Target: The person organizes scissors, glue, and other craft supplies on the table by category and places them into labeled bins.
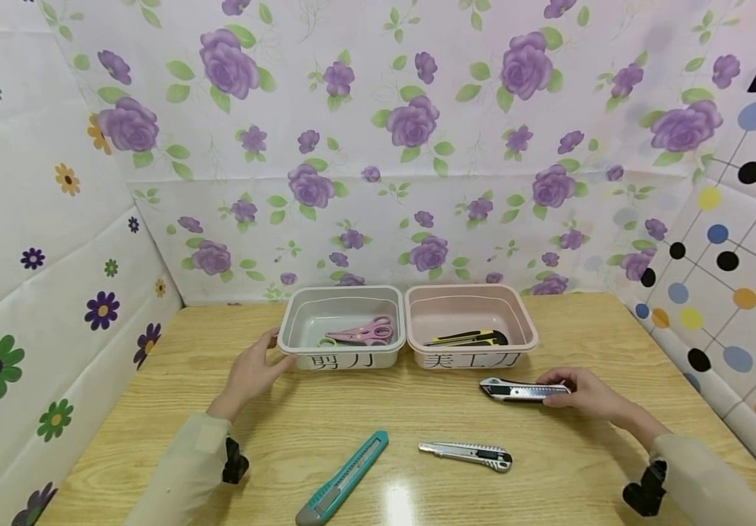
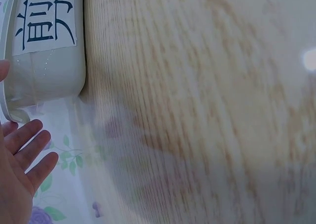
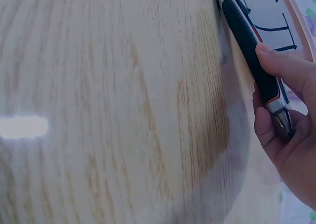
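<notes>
A person's right hand [image 1: 581,394] grips a silver-and-black utility knife [image 1: 516,391] at one end, thumb on one side and fingers on the other, just in front of the right part of a pink bin [image 1: 470,303]; whether the knife touches the tabletop [image 1: 548,482] is impossible to tell. The left hand [image 1: 253,371], well apart from the right, rests its loosely extended fingers and thumb about the left end of a gray bin [image 1: 345,303]. The two bins stand side by side (each bears a white label with black characters on its front). Pink-handled scissors [image 1: 371,332] lie inside the gray bin beside a light green loop [image 1: 327,342], while a yellow-and-black cutter [image 1: 476,337] lies inside the pink one. Nearer the person, a teal cutter [image 1: 345,478] lies aslant, and to its right sits a smaller silver cutter [image 1: 466,454]. A white cloth [image 1: 378,204] printed with purple flowers hangs behind the bins.
</notes>
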`<state>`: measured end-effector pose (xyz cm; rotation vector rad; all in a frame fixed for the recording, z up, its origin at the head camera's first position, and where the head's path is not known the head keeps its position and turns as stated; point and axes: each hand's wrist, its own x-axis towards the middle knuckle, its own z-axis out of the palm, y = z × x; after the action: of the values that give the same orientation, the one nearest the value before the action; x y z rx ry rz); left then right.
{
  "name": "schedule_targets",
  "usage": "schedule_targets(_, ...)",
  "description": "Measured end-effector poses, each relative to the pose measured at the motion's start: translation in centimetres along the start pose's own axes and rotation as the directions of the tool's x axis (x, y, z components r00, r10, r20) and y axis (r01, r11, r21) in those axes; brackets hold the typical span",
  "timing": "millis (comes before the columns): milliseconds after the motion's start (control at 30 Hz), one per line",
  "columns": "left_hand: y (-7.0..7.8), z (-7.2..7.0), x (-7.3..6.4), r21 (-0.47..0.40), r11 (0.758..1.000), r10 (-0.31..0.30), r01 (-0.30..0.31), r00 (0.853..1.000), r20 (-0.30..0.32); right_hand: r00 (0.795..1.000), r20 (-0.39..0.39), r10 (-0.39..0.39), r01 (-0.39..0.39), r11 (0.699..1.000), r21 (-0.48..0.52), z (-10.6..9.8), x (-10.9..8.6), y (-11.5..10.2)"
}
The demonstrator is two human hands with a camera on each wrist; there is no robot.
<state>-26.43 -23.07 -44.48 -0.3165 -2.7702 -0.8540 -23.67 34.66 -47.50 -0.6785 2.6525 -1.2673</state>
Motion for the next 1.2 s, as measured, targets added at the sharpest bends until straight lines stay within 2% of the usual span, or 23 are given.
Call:
schedule_targets(100,0.0,0.0,0.0,-0.002,1.000,0.003,-0.003,1.000,-0.002,1.000,-0.003,0.017,-0.017,1.000,0.012,0.1,-0.1,-0.2)
schedule_targets(333,-0.2,0.1,0.0,0.010,1.000,-0.002,0.002,1.000,0.000,0.999,0.007,-0.039,0.038,0.995,0.087,0.4,-0.3,-1.2)
schedule_targets(400,-0.3,0.1,0.0,0.009,1.000,-0.002,0.002,1.000,0.001,1.000,0.011,-0.026,0.024,0.994,0.104,0.5,-0.3,-1.5)
schedule_targets(667,-0.4,0.2,0.1,0.012,1.000,-0.001,0.001,1.000,0.003,0.993,0.053,0.103,-0.109,0.986,0.122,0.3,-0.1,-3.1)
schedule_targets(867,-0.3,0.0,0.0,0.013,1.000,-0.008,0.008,1.000,0.007,0.993,0.085,0.088,-0.100,0.983,0.157,-0.1,0.3,-4.2)
schedule_targets(1200,-0.3,0.1,0.0,0.006,1.000,-0.005,0.005,1.000,0.002,0.993,0.084,0.089,-0.102,0.979,0.174,-1.4,1.0,-6.0)
